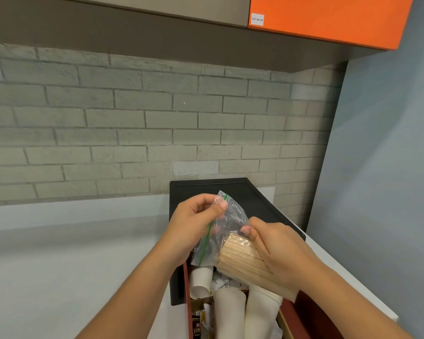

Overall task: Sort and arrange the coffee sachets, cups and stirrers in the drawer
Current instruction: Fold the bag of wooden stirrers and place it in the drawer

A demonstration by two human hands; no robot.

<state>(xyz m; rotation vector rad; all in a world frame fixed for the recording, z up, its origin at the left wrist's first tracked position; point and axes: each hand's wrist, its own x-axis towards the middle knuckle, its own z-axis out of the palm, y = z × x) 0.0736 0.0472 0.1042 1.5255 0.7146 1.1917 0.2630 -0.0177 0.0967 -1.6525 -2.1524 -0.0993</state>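
A clear zip bag (227, 223) with a green seal strip holds a bundle of wooden stirrers (242, 258). My left hand (194, 221) pinches the bag's top edge near the seal. My right hand (279, 253) grips the stirrer bundle through the plastic. Both are held above the open drawer (301, 311), which has a dark red frame. White paper cups (230, 314) lie in stacks inside it, with loose sachets (198, 324) and wrappers between them.
A black box (255, 199) stands on the white counter (71, 253) behind the drawer. A grey brick wall rises at the back, a blue wall on the right, and an orange cabinet (328, 18) hangs overhead.
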